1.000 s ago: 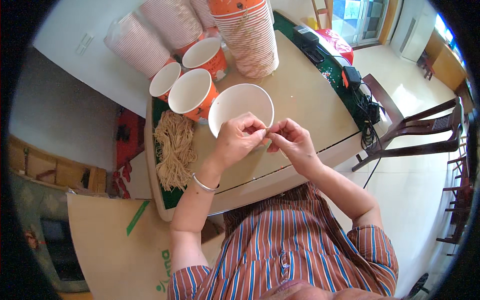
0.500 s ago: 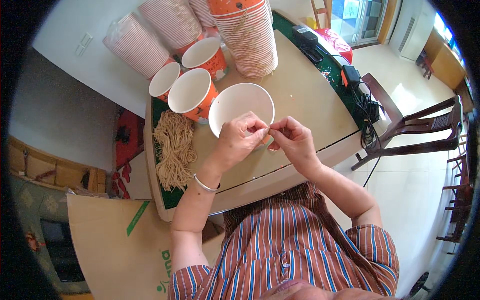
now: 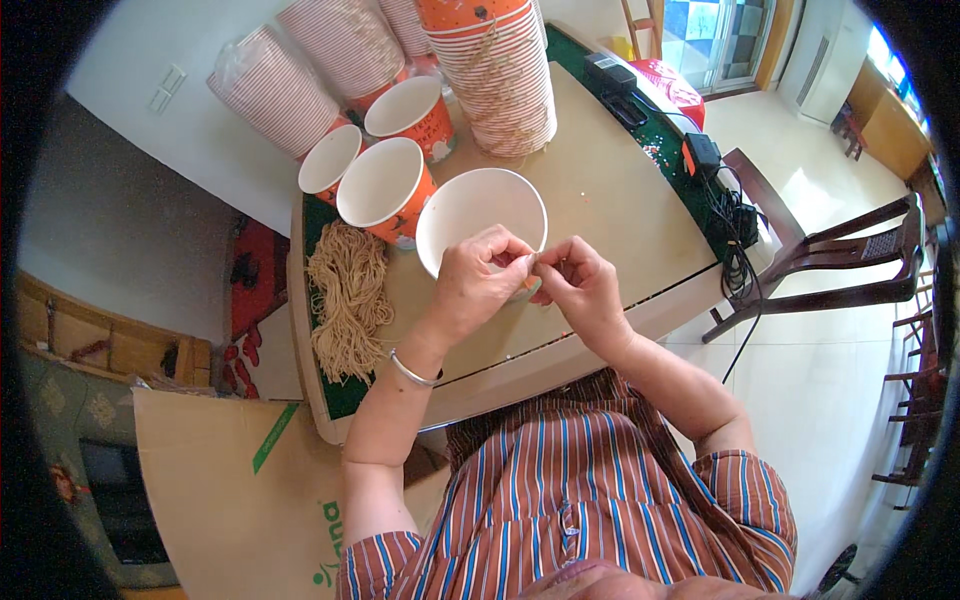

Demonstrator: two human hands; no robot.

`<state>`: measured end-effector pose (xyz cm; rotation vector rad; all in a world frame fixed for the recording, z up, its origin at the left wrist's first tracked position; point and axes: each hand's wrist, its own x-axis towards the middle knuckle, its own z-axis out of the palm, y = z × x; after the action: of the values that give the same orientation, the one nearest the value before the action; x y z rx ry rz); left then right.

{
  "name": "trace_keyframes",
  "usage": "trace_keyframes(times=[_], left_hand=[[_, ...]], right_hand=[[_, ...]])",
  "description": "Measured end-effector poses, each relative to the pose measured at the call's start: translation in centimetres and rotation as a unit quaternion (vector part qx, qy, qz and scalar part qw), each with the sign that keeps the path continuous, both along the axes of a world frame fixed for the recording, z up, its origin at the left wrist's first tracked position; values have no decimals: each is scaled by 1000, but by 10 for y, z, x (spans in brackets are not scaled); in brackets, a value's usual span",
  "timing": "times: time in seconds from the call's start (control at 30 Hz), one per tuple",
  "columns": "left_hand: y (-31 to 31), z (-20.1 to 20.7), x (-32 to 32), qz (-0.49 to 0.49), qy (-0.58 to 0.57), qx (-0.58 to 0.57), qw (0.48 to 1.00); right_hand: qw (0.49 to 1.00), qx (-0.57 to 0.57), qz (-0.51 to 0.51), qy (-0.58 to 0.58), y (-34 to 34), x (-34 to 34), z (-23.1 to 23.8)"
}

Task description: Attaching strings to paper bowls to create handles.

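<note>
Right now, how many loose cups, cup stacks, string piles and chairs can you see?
Loose paper cups: 4
Cup stacks: 4
String bundles: 1
Wooden chairs: 1
Total: 10

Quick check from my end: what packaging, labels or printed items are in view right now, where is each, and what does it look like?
Cardboard box: lower left, beside the table; brown, flat, with green tape and green print.
Wrapped cup stacks: top left, against the wall; tilted, clear film over pink-striped rims.
Printed cups: left of both hands; orange outside, white inside.
No screens visible.
</note>
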<state>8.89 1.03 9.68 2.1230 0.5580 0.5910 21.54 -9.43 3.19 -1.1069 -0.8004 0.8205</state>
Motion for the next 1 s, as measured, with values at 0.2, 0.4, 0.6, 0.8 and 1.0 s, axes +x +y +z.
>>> trace_keyframes(times=[0.2, 0.4, 0.6, 0.8, 1.0], left_hand=[[2, -2, 1, 2, -3, -29, 1000], [3, -3, 0, 1, 11, 13, 1000], [4, -4, 0, 1, 9, 25, 1000], [3, -2, 1, -11, 2, 60, 998], [-1, 1, 1, -2, 7, 57, 998]], right_hand=[[998, -2, 15, 60, -1, 1, 3], [998, -7, 5, 56, -1, 3, 0], [998, 3, 1, 58, 1, 3, -1], [999, -20, -21, 25, 1, 2, 0], [929, 56, -181, -318, 6, 0, -8]])
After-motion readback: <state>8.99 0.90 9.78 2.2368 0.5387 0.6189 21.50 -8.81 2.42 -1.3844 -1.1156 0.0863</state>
